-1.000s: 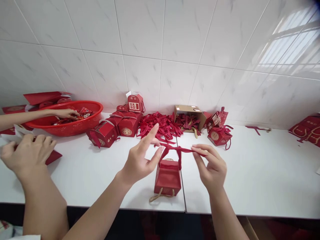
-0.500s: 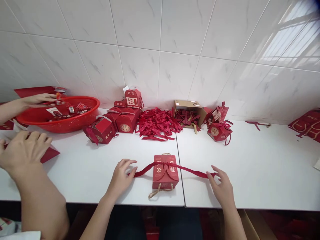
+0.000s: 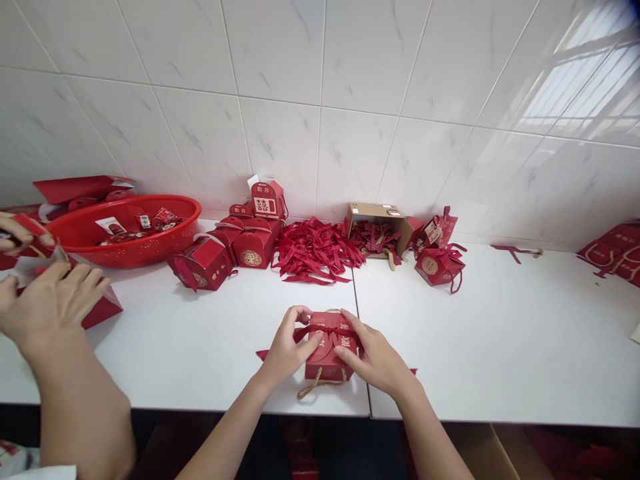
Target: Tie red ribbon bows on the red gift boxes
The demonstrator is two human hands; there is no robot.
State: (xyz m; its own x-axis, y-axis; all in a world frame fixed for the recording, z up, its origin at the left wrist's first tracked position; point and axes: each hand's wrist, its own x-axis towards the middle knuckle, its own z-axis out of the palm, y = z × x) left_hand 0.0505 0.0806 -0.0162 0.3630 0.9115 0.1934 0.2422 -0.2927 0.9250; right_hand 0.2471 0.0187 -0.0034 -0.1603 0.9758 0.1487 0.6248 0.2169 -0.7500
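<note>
A red gift box (image 3: pixel 326 368) with gold characters sits on the white table at the front middle. Across its top runs a dark red ribbon (image 3: pixel 326 329), knotted in the middle, with its loose ends sticking out past both hands. My left hand (image 3: pixel 289 345) is closed around the box's left side, thumb on the lid. On the opposite side, my right hand (image 3: pixel 374 352) grips the box, its thumb also on top and fingers over the far right edge. A twisted rope handle (image 3: pixel 311 387) hangs from the near side.
Behind lie a heap of red ribbons (image 3: pixel 320 250), a cardboard box (image 3: pixel 376 211) of ribbons and several red gift boxes (image 3: pixel 253 250). At left, a co-worker's hands (image 3: pixel 55 293) handle a red item beside a red plastic basket (image 3: pixel 130 253). A finished-looking box (image 3: pixel 440 265) stands right.
Both my hands have let go of the ribbon ends and moved inward onto the box's sides. The co-worker's far hand has drawn back from the basket toward the left.
</note>
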